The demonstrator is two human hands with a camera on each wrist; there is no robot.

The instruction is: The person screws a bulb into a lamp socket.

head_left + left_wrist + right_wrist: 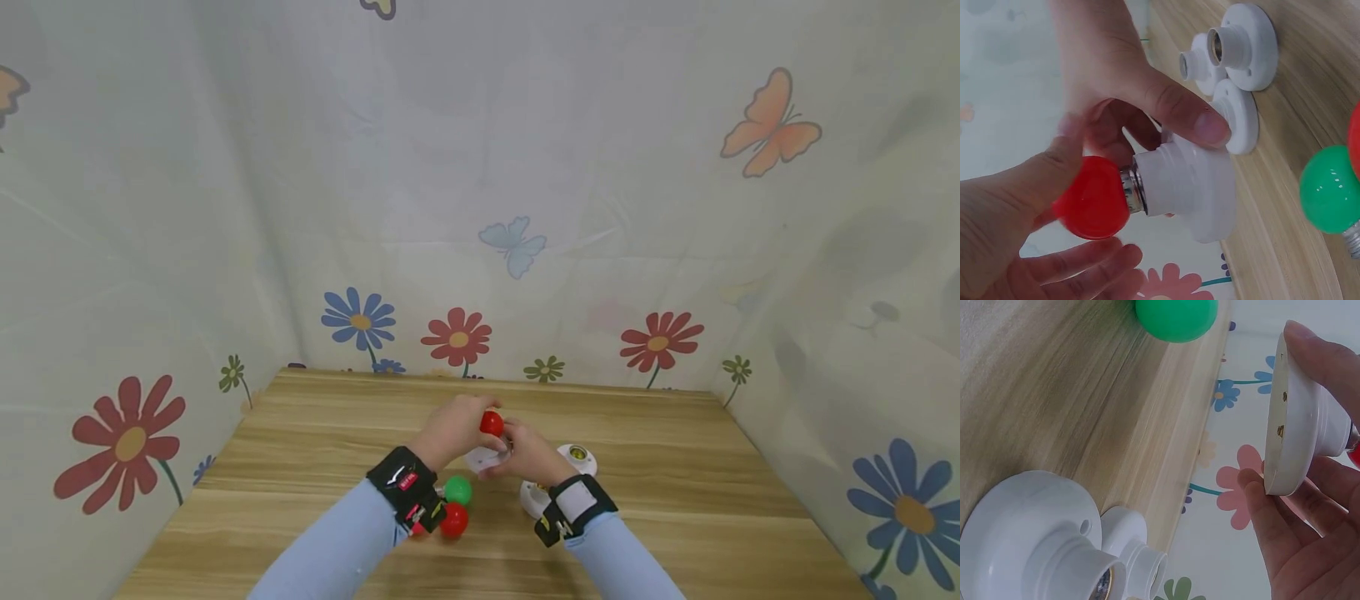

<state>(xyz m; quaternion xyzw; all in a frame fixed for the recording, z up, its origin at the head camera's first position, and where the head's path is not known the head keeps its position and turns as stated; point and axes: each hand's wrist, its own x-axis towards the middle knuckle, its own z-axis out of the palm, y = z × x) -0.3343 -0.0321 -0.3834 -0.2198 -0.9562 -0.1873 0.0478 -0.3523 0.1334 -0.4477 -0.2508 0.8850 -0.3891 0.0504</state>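
In the head view, my left hand (pixel 457 427) and right hand (pixel 531 454) meet above the table. My left thumb and fingers are around a red bulb (pixel 1092 199), the thumb lying against its side. The bulb's metal cap sits at the mouth of a white lamp socket (pixel 1210 187), with some of the metal still showing. My right hand grips this socket by its round base, thumb on one side and fingers on the other. The right wrist view shows the flat back of the base (pixel 1277 425), with small holes in it.
Several white lamp sockets (pixel 577 454) stand on the wooden table (pixel 652 517) beside my right wrist. A green bulb (pixel 458 491) and a red bulb (pixel 453 521) lie near my left wrist, with another red one partly hidden. A flower-printed curtain (pixel 420 192) surrounds the table.
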